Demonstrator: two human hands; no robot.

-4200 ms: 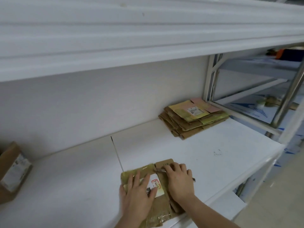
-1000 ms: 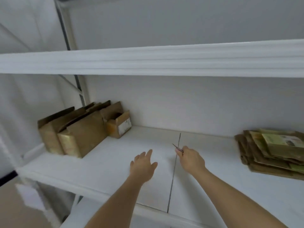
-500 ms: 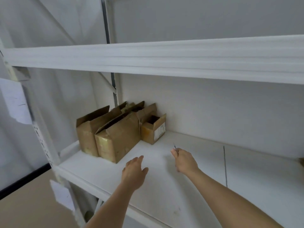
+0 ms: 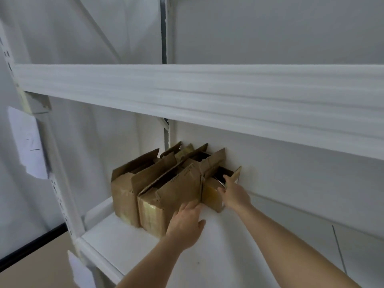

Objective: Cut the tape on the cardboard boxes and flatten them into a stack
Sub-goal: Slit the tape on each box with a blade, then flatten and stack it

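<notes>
Several open brown cardboard boxes stand at the back left of the white shelf (image 4: 228, 246). The smallest box (image 4: 211, 196) is at the right end of the row, against the back wall. My right hand (image 4: 235, 195) pinches a thin metal blade (image 4: 220, 183), and its fingers reach over this box's open top by its raised flap (image 4: 236, 173). My left hand (image 4: 187, 222) is open, its fingertips touching the lower side of the taller box (image 4: 176, 192) beside it.
A white shelf beam (image 4: 207, 96) runs overhead, close above the boxes. A white upright post (image 4: 58, 183) stands at the left end, with paper sheets (image 4: 27, 142) taped to it. Brown floor (image 4: 31, 267) shows at the lower left.
My view has swung left, away from the flattened stack. Both hands moved forward to the boxes: the right hand with the blade reached the small box, and the left hand reached the taller one.
</notes>
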